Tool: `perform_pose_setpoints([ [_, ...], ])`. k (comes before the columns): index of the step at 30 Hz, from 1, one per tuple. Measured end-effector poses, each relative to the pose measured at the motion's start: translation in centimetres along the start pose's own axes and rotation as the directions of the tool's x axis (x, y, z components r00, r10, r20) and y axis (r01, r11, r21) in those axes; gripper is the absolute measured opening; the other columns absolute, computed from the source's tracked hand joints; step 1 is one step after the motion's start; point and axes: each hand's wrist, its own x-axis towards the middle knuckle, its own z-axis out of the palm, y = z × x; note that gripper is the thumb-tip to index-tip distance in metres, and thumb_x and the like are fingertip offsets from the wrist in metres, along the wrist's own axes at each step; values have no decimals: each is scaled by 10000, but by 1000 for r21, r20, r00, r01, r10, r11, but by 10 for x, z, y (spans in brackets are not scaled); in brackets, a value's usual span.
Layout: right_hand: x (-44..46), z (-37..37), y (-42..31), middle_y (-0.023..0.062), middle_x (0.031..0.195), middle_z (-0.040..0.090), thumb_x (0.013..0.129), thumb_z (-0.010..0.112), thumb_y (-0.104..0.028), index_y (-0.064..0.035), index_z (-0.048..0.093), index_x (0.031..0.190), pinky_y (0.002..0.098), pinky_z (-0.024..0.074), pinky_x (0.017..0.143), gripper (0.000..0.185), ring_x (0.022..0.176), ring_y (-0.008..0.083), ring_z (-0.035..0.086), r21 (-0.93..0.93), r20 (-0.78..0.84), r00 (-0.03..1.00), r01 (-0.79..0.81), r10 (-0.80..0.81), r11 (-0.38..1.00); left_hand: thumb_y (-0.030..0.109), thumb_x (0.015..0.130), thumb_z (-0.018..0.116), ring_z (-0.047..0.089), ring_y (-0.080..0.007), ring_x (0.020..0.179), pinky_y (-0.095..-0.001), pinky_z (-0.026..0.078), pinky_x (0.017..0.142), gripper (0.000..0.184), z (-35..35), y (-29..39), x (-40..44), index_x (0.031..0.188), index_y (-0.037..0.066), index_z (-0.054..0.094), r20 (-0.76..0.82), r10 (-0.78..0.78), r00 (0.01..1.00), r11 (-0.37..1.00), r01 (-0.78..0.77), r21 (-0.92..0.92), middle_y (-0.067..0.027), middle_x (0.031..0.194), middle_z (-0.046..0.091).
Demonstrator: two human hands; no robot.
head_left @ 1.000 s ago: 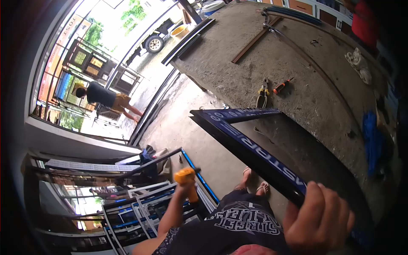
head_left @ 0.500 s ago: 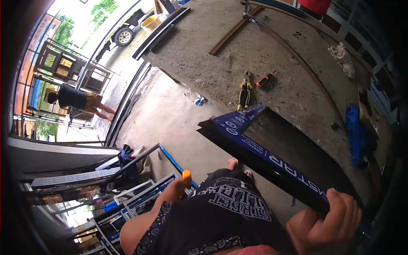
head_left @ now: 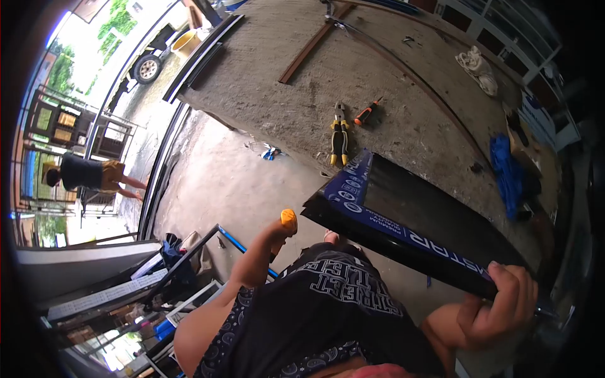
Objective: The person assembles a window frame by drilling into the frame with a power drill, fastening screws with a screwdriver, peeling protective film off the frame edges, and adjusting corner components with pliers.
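Observation:
My left hand (head_left: pixel 275 233) is closed around a tool with a yellow-orange end (head_left: pixel 288 219); the rest of the tool is mostly hidden by the fingers. On the right, my right hand (head_left: pixel 504 305) grips the near end of a black aluminum frame (head_left: pixel 403 249) with printed blue film along it. The frame slants up and away, its far corner close to the work table's edge. Beyond that corner, yellow-and-black pliers (head_left: pixel 339 135) lie on the rough table (head_left: pixel 271 94), beside an orange-and-black screwdriver (head_left: pixel 367 112).
Long brown bars (head_left: pixel 312 47), a white cloth (head_left: pixel 477 70) and a blue bag-like item (head_left: pixel 506 173) rest on the table. Metal frames (head_left: pixel 195 296) stand at lower left. Outside at left, another person (head_left: pixel 88 173) leans over, near a parked vehicle's wheel (head_left: pixel 147 68).
My left hand has risen with the tool, nearer the frame's far corner. The right hand still grips the frame. The whole view has shifted, with the table's contents further left.

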Motion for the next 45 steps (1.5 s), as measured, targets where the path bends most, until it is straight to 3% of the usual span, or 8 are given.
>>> perform_pose_setpoints([
  [9, -40, -37, 75, 50, 940, 678, 729, 646, -701, -117, 672, 997, 453, 420, 943, 643, 942, 265, 653, -306, -20, 994, -110, 109, 946, 92, 782, 677, 595, -183, 671, -354, 534, 574, 338, 16, -83, -32, 1112, 90, 600, 109, -168, 980, 985, 172, -25, -39, 878, 621],
  [20, -165, -54, 274, 198, 1398, 480, 539, 908, -491, -25, 423, 1375, 436, 375, 1073, 1073, 1279, 310, 481, -29, -739, 667, -168, 92, 985, 61, 804, 672, 584, -170, 668, -347, 528, 567, 360, 109, -59, -104, 1150, 103, 584, -149, -35, 988, 930, -22, -366, -30, 864, 604],
  [24, -188, -35, 313, 147, 1213, 594, 520, 922, -513, -12, 428, 1330, 384, 486, 944, 1074, 1125, 241, 587, 494, -705, 572, -29, 420, 869, 50, 812, 670, 580, -165, 667, -345, 526, 564, 369, 164, -21, -159, 1164, 107, 578, -341, 125, 932, 866, -270, -422, -27, 859, 598],
  [26, -207, -38, 321, 117, 1064, 653, 579, 937, -416, -19, 510, 1205, 336, 545, 803, 856, 982, 203, 654, 879, -310, 711, -39, 632, 475, 12, 821, 675, 570, -146, 679, -332, 519, 590, 400, 190, 18, -211, 1192, 100, 553, -428, 217, 878, 829, -397, -395, -18, 888, 580],
  [30, -215, -39, 331, 90, 871, 679, 711, 883, -268, -46, 586, 996, 301, 554, 717, 468, 808, 177, 687, 915, -234, 897, 72, 375, 397, 33, 797, 678, 575, -169, 905, -311, 503, 820, 395, 223, 93, -332, 1178, 27, 572, -622, 482, 617, 743, -665, -83, -56, 1034, 588],
  [32, -222, -39, 322, 109, 848, 675, 752, 851, -290, -44, 579, 970, 302, 555, 703, 427, 777, 185, 685, 945, -222, 919, 120, 327, 303, 233, 808, 758, 600, -211, 974, -358, 511, 877, 782, 228, 100, -372, 1407, 4, 310, -619, 588, 520, 562, -813, -150, -103, 1123, 587],
  [36, -239, -44, 313, 109, 828, 669, 757, 840, -321, -56, 572, 978, 304, 536, 643, 437, 712, 210, 674, 935, -251, 944, 180, 213, 305, 258, 872, 693, 666, -233, 832, -415, 565, 786, 624, 264, 198, -503, 1365, 10, 401, -513, 854, 88, 274, -913, 301, -157, 1074, 632],
  [45, -254, -40, 308, 93, 790, 643, 752, 832, -367, -74, 554, 981, 323, 501, 573, 465, 663, 227, 651, 917, -296, 943, 235, 153, 323, 293, 908, 632, 631, -242, 692, -409, 549, 659, 582, 322, 247, -578, 1376, 37, 398, -638, 752, 166, 402, -883, 243, -178, 962, 630],
])
